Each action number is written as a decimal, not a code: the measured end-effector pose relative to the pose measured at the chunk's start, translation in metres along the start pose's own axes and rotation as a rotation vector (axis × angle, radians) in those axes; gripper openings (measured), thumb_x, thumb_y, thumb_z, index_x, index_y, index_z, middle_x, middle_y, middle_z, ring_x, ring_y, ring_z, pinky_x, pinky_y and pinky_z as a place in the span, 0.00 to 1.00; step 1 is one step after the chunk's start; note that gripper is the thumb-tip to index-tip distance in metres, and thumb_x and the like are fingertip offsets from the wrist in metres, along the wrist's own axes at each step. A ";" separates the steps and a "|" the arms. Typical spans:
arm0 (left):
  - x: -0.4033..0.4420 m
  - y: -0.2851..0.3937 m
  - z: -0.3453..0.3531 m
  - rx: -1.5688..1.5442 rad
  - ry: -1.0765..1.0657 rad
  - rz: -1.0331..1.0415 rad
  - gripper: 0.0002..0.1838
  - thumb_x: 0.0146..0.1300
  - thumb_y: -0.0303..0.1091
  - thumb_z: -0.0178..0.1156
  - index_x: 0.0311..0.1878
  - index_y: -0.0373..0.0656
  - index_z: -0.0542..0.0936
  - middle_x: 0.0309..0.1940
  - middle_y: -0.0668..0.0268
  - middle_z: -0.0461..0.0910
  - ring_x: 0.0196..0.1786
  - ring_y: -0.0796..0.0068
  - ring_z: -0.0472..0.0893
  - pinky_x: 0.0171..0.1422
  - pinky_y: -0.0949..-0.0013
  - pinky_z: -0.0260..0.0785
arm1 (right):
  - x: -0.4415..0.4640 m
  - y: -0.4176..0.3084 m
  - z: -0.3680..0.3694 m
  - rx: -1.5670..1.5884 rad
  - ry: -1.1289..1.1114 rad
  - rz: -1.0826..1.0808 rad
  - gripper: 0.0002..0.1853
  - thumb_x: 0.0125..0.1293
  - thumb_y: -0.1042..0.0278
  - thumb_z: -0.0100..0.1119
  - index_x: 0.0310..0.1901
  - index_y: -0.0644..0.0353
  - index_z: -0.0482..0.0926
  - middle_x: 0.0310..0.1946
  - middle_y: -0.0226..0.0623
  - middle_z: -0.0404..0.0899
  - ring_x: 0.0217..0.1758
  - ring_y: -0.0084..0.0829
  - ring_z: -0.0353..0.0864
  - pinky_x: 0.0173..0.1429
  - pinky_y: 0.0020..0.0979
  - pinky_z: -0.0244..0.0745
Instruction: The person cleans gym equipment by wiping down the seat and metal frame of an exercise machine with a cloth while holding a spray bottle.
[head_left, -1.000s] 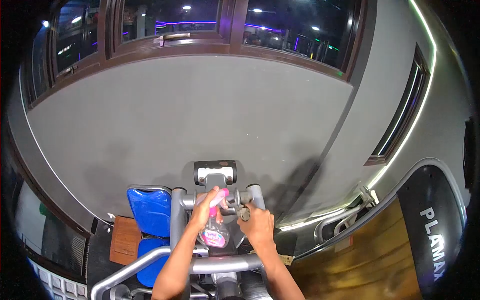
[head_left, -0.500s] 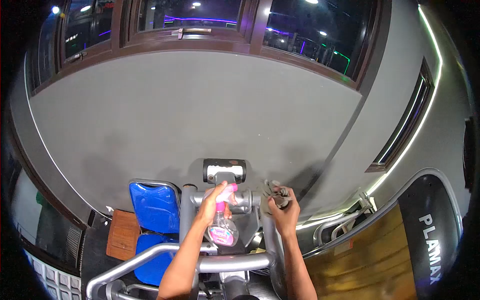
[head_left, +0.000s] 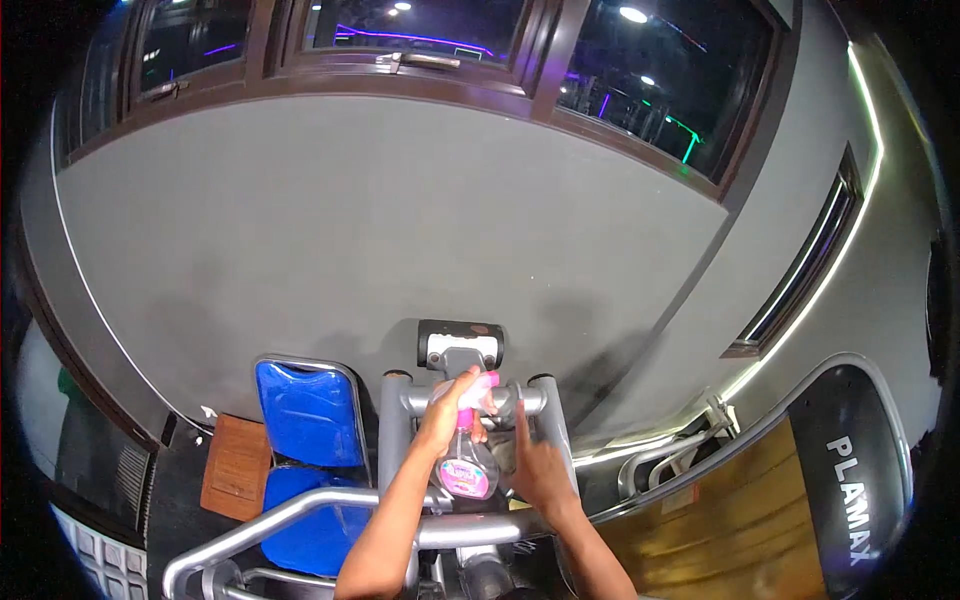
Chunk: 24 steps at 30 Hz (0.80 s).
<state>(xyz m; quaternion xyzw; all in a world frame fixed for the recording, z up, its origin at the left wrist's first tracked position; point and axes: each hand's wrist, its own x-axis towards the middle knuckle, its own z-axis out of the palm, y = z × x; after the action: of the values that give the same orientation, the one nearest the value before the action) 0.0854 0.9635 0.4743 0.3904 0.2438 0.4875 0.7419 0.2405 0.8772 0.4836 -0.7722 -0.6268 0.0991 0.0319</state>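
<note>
My left hand (head_left: 452, 415) is wrapped round the neck of a clear spray bottle (head_left: 466, 475) with a pink trigger head and a pink label. The bottle hangs upright in front of the machine's grey crossbar (head_left: 530, 401). To its right, below the crossbar's right end, is my right hand (head_left: 542, 472), somewhat blurred. Its index finger points up to the bar, while the other fingers are curled round a grey cloth (head_left: 507, 453), which is mostly hidden.
The machine's silver frame tube (head_left: 290, 510) curves across at lower left. A blue chair (head_left: 310, 410) and a brown wooden box (head_left: 235, 468) stand left. Ahead is a grey wall (head_left: 380, 220) under windows. A PLAMAX panel (head_left: 845, 480) rises at right.
My right hand has come down and inward from the right upright, taking the cloth below the crossbar. My left hand still grips the spray bottle. The view has shifted slightly.
</note>
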 end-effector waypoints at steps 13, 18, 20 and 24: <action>-0.010 0.019 0.007 -0.247 -0.041 -0.059 0.29 0.71 0.61 0.51 0.37 0.40 0.78 0.28 0.61 0.79 0.13 0.73 0.71 0.25 0.65 0.72 | 0.054 -0.025 -0.071 0.419 0.341 -0.385 0.28 0.53 0.74 0.69 0.59 0.60 0.77 0.40 0.47 0.86 0.42 0.45 0.87 0.50 0.40 0.80; -0.032 0.051 0.012 0.000 0.084 -0.028 0.28 0.70 0.58 0.56 0.43 0.37 0.80 0.29 0.61 0.80 0.15 0.74 0.73 0.23 0.67 0.71 | 0.076 -0.033 0.009 -0.162 0.571 -0.375 0.29 0.51 0.71 0.69 0.58 0.59 0.78 0.39 0.53 0.85 0.43 0.53 0.85 0.56 0.48 0.76; -0.043 0.069 0.014 0.097 0.162 0.056 0.24 0.69 0.57 0.58 0.41 0.42 0.78 0.27 0.61 0.80 0.13 0.73 0.69 0.21 0.65 0.69 | 0.069 -0.033 -0.011 0.133 0.364 -0.444 0.27 0.51 0.71 0.69 0.57 0.59 0.79 0.42 0.55 0.84 0.45 0.54 0.84 0.55 0.48 0.77; -0.070 0.109 0.020 0.392 0.262 0.125 0.27 0.68 0.59 0.60 0.34 0.39 0.79 0.27 0.61 0.80 0.13 0.74 0.71 0.21 0.68 0.68 | 0.049 -0.061 0.010 0.406 0.376 -0.573 0.27 0.49 0.73 0.71 0.55 0.61 0.79 0.44 0.56 0.84 0.46 0.55 0.84 0.54 0.48 0.80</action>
<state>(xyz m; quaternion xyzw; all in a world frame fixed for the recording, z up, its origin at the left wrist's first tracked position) 0.0133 0.9167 0.5738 0.4747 0.4033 0.5222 0.5825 0.1894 0.9375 0.4792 -0.5487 -0.7677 0.0648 0.3245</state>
